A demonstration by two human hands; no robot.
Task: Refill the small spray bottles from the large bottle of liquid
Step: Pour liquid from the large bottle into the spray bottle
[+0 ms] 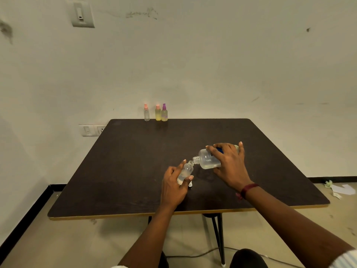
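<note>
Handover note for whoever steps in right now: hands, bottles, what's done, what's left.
Left hand grips the small clear uncapped bottle, tilted, some liquid inside.
Right hand grips the large clear plastic bottle, tipped, its mouth at the small bottle's neck.
Three capped small spray bottles stand at the far edge of the dark table.
Done: bottle opened, pour lined up.
Left: finish filling, recap, then the others if needed.

Before me stands a dark table [135, 171] with a pale edge and thin black legs [220, 238]. Behind it I see a stained off-white wall [193, 55] with a switch plate [82, 15] and a socket panel [92, 130]. The floor [77, 238] is beige, with black skirting [27, 216], paper scraps [343, 189] and a cable [193, 255].
</note>
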